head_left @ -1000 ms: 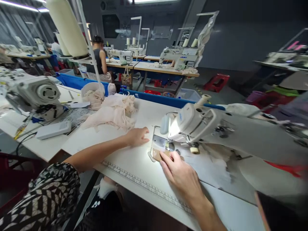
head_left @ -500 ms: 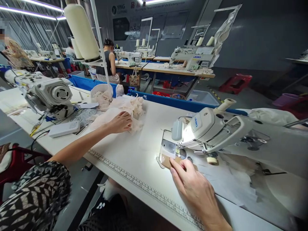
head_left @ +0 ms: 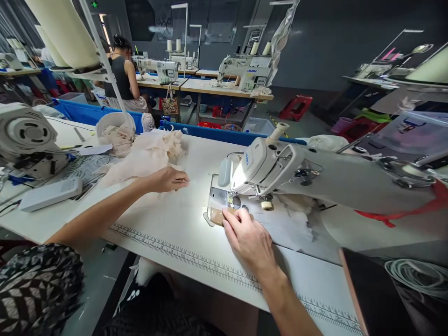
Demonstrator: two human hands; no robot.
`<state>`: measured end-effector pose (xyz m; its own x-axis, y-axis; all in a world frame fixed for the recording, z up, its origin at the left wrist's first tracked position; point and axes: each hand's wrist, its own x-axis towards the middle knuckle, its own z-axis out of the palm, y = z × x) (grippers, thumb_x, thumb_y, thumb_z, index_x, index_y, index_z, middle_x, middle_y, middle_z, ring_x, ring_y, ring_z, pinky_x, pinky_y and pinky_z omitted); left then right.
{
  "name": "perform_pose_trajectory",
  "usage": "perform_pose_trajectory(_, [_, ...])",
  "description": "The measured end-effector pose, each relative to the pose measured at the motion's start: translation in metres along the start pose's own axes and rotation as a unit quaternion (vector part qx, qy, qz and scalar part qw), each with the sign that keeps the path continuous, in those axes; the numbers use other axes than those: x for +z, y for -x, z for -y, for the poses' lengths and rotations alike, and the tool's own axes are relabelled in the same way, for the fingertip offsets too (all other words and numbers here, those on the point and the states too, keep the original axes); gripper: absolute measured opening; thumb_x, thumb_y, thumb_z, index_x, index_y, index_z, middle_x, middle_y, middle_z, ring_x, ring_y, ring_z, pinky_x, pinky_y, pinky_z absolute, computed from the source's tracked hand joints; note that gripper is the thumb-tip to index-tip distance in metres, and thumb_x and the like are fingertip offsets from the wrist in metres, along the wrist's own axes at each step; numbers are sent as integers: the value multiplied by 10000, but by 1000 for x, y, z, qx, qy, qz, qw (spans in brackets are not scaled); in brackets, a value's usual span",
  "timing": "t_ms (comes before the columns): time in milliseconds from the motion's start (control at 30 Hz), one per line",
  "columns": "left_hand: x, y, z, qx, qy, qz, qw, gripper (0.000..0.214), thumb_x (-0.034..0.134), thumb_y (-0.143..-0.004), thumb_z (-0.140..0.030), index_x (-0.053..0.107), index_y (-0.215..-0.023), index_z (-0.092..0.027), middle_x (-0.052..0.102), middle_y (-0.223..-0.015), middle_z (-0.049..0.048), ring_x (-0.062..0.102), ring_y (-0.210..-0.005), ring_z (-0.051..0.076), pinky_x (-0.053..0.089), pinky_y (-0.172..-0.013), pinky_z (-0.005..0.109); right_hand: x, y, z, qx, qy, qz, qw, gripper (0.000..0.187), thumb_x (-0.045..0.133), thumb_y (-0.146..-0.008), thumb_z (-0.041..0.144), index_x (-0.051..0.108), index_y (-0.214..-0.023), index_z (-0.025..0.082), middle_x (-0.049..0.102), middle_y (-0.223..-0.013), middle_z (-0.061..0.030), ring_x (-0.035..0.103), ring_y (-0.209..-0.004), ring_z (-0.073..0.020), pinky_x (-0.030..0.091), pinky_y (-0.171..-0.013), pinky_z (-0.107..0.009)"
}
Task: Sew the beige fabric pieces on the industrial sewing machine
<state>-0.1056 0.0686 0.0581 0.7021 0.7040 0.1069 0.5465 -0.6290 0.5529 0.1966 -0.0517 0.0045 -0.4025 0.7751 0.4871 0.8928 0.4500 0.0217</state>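
Observation:
My left hand (head_left: 171, 179) hovers above the white table at the front edge of a pile of pale, sheer fabric (head_left: 136, 156). Its fingers are pinched together, and whatever is between them is too thin to make out. My right hand (head_left: 250, 238) rests beside the needle area of a white sewing machine (head_left: 259, 161), fingers closed and pressed down at a brown piece (head_left: 217, 216) on the machine bed. Whether the fingertips hold anything there is hidden. The machine's lamp lights the needle plate (head_left: 220, 196) just beyond them.
A printed ruler strip (head_left: 182, 254) runs along the table's front edge. To the left are a white box-shaped device (head_left: 52, 193), a second machine (head_left: 31, 135), a scrap-filled tub (head_left: 115, 133) and large thread cones (head_left: 66, 32). A dark flat panel (head_left: 374, 294) stands at right. A person (head_left: 122, 74) sits beyond.
The view has turned to the right. My left hand has come off the fabric pile, moving right and nearer to the machine. My right hand keeps its place at the brown piece.

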Motion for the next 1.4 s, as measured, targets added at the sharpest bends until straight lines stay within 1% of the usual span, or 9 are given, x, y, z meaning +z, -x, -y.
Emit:
perform_pose_trajectory(100, [19,-15,-30,-34,68,49,996,147,550,-975,-308,606,-1009,-176,718,-702,-13,593,-608,122,418,-656,226,0,1,1,-10,13,6,1000,422,380,-1085,308,767,-1191,178,627,-852,-63,497,-650,-154,375,-626,-311])
perform_pose_trajectory(200, [40,-34,-58,-35,127,90,987,172,516,-987,-297,589,-883,-181,708,-679,-14,560,-585,110,412,-643,226,-1,3,3,-12,10,14,1000,404,391,-1080,286,764,-1188,173,620,-853,-57,478,-653,-149,370,-657,-309])
perform_pose_trajectory(300, [54,-53,-72,-34,151,101,983,214,541,-939,-265,591,-751,-176,674,-692,-12,566,-641,117,413,-638,226,-2,3,3,-11,4,19,1000,400,393,-1075,280,778,-1099,176,617,-849,-58,486,-670,-151,365,-677,-310])
perform_pose_trajectory(400, [58,-67,-72,-63,152,113,980,167,590,-882,-247,646,-750,-161,662,-739,-5,580,-709,132,416,-647,230,-4,3,3,-1,-3,32,999,393,393,-1067,270,776,-1090,184,621,-856,-60,488,-685,-155,366,-684,-315])
perform_pose_trajectory(533, [59,-70,-70,-107,140,138,975,120,616,-848,-216,647,-751,-151,663,-731,-3,597,-710,137,427,-646,229,-4,2,3,4,-8,37,999,376,410,-1057,268,765,-1150,187,624,-868,-63,463,-678,-160,346,-665,-325])
perform_pose_trajectory(700, [64,-65,-78,-136,46,105,984,64,600,-861,-190,635,-808,-187,735,-822,-20,663,-774,156,442,-686,235,-3,3,2,2,-9,28,1000,376,411,-1061,258,770,-1136,179,608,-850,-54,445,-660,-156,324,-654,-326])
perform_pose_trajectory(867, [69,-67,-83,-163,-21,107,981,103,568,-905,-186,657,-858,-210,759,-867,-40,689,-818,164,446,-741,254,-1,4,3,2,-6,11,1000,384,404,-1066,261,771,-1135,168,602,-833,-43,438,-653,-155,327,-654,-324])
perform_pose_trajectory(1067, [70,-70,-78,-151,-30,106,982,120,560,-912,-231,673,-878,-209,769,-901,-18,694,-848,184,457,-742,268,-5,7,0,23,-15,36,999,375,410,-1060,253,764,-1163,185,665,-882,-58,498,-672,-163,383,-689,-325])
perform_pose_trajectory(1400, [73,-74,-75,-164,-24,89,982,110,604,-876,-275,686,-835,-213,762,-847,-23,683,-806,183,451,-690,259,-7,9,-3,46,-31,49,997,395,394,-1065,236,744,-1227,147,715,-939,-105,615,-733,-193,466,-715,-348])
